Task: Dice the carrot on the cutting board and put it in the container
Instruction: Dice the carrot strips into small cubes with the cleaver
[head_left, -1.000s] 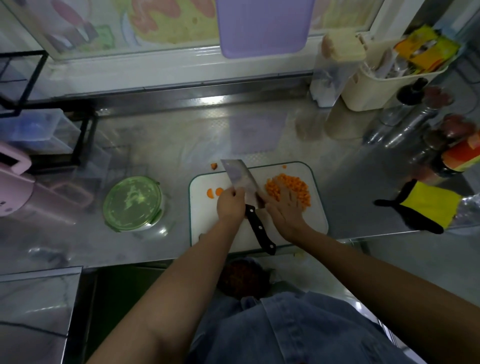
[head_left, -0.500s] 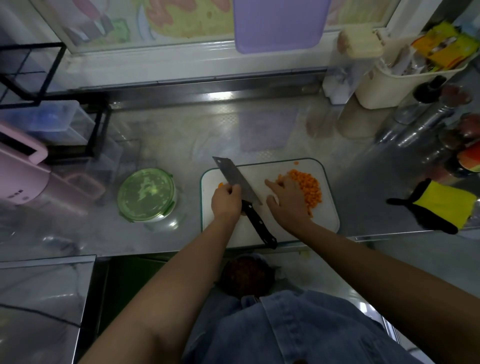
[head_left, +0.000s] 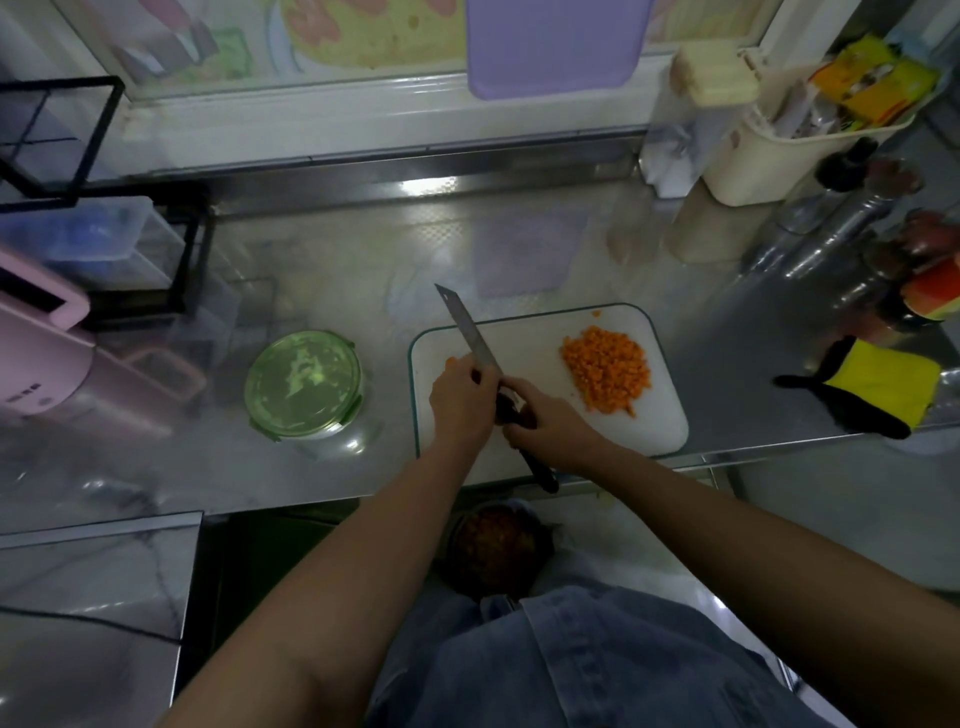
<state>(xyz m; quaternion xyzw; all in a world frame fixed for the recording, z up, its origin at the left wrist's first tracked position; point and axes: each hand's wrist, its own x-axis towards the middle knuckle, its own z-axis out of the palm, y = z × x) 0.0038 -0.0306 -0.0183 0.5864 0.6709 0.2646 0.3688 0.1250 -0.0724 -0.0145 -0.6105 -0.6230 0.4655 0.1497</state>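
The diced carrot (head_left: 605, 369) is bright orange on a white cutting board (head_left: 540, 343) with a pale green edge. The knife (head_left: 470, 332) has a silver-grey blade and a black handle. The container (head_left: 302, 384) has a translucent green lid. Around them are a pink appliance (head_left: 36, 364), a purple board (head_left: 558, 47), a yellow-and-black cloth (head_left: 878, 384) and blue denim (head_left: 597, 665).

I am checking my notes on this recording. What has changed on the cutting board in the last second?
The right hand left the diced carrot pile, moved to the left and now grips the knife by its handle. The blade turned from flat to on edge. The left hand stayed beside the blade; what it holds is unclear. The pile, cutting board and green-lidded container stayed put.
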